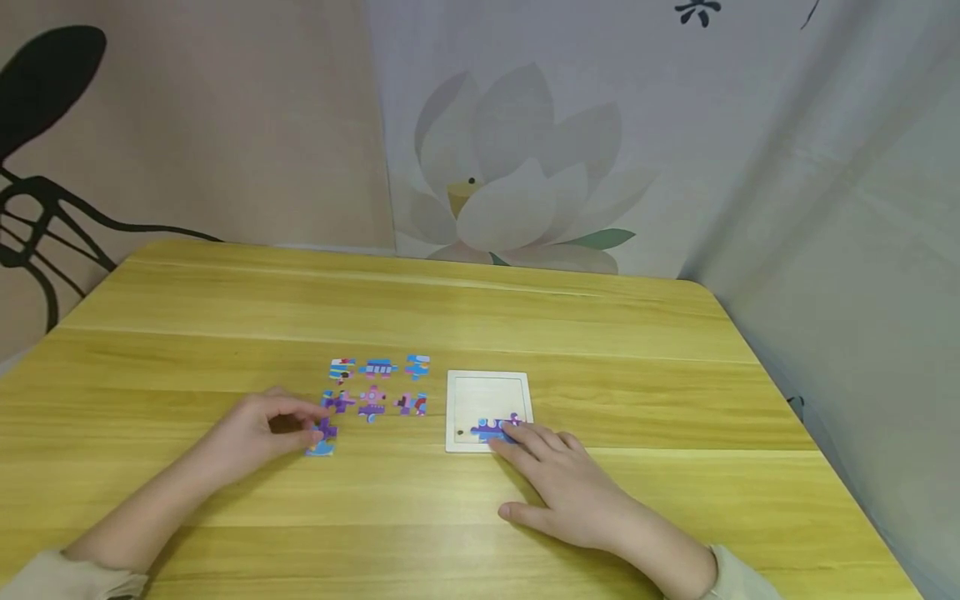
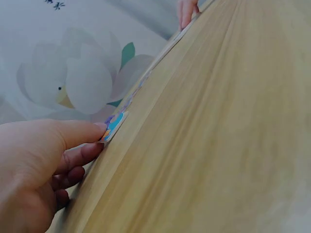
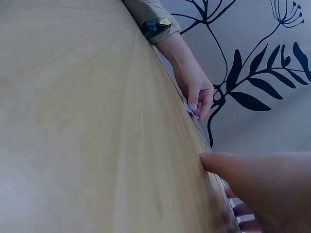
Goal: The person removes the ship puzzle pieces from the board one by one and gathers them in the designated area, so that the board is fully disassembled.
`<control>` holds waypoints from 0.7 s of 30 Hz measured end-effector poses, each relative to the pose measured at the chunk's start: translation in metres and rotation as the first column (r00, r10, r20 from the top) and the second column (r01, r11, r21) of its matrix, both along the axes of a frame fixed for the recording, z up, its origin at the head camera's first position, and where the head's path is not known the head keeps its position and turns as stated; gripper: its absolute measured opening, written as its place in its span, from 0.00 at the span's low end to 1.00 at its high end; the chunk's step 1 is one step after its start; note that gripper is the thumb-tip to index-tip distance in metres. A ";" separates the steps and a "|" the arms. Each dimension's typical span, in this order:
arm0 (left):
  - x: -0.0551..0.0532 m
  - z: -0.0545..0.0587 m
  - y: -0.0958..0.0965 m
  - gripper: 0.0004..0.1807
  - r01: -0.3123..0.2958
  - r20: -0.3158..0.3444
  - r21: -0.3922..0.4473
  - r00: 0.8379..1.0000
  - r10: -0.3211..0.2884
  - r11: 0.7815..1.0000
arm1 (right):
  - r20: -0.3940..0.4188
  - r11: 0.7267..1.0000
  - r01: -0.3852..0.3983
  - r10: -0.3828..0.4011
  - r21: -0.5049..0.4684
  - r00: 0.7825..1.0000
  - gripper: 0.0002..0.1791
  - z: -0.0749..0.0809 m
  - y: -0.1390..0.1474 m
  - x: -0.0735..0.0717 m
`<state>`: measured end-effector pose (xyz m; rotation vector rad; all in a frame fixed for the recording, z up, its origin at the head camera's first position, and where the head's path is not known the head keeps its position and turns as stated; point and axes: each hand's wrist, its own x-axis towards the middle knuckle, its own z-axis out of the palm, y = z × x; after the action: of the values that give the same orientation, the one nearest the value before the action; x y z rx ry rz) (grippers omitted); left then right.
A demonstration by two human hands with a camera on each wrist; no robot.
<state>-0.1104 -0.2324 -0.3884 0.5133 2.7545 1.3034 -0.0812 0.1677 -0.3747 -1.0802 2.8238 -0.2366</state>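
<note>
On the left, my left hand [image 1: 262, 429] pinches a blue and purple jigsaw piece [image 1: 321, 448] between thumb and fingers. In the left wrist view the thumb presses on this piece [image 2: 114, 125], one edge of it tilted up from the table. The square white puzzle tray [image 1: 487, 392] lies to the right, with joined blue and purple jigsaw pieces [image 1: 489, 431] along its lower part. Fairly straight fingers of my right hand [image 1: 558, 487] rest on those joined pieces, covering their right end; its thumb is spread apart, over the table.
Several loose jigsaw pieces [image 1: 372, 402] lie in two rows between the left hand and the tray. The wooden table [image 1: 480, 533] extends around them. A printed curtain [image 1: 540, 142] hangs behind its far edge, and another stretch of cloth on the right.
</note>
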 end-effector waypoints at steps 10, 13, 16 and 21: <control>-0.001 0.000 0.000 0.12 0.050 -0.061 -0.071 0.997 -0.054 0.996 | -0.007 1.000 0.000 0.000 -0.004 1.000 0.40 0.000 -0.001 0.000; -0.002 -0.001 -0.002 0.13 0.070 -0.076 -0.081 0.994 -0.077 0.994 | -0.006 1.000 0.002 -0.002 -0.006 1.000 0.40 0.000 -0.001 0.000; -0.002 -0.003 -0.002 0.14 0.072 -0.090 -0.088 0.993 -0.080 0.994 | -0.002 1.000 0.006 -0.006 -0.007 1.000 0.40 0.000 -0.001 0.000; -0.001 -0.004 -0.002 0.12 0.062 -0.098 -0.069 0.993 -0.068 0.996 | -0.001 1.000 0.005 -0.005 -0.008 1.000 0.40 0.000 -0.001 0.000</control>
<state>-0.1110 -0.2340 -0.3928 0.6752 2.8237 1.1998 -0.0808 0.1670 -0.3746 -1.0757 2.8289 -0.2487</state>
